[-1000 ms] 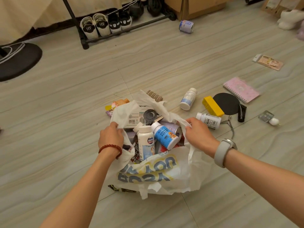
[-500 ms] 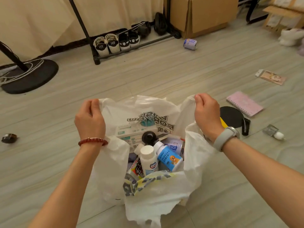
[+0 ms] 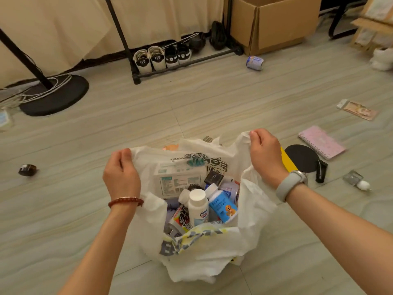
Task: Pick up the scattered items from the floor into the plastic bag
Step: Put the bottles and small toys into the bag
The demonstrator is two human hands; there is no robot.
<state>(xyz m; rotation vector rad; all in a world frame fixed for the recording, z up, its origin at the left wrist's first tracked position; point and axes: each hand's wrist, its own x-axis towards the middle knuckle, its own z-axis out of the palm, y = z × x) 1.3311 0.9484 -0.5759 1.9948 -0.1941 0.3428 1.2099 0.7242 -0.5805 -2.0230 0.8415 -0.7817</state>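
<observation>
Shoes (image 3: pixel 158 58) on rack; cardboard box (image 3: pixel 274 24); perhaps a fan base (image 3: pixel 54 94).

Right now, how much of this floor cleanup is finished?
Partly done. The plastic bag already holds bottles and a box. The left hand and right hand each grip its rim, holding it open. Left on the floor: the pink notebook, black disc, can and small dark jar.

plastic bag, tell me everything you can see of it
The plastic bag is thin, white and crinkled, with dark lettering on its far inner wall and grey and yellow print on the near, folded-down side. It sits on the floor, mouth held wide: the left hand pinches one edge, the right hand the other. Inside lie bottles and a pale box.
</observation>
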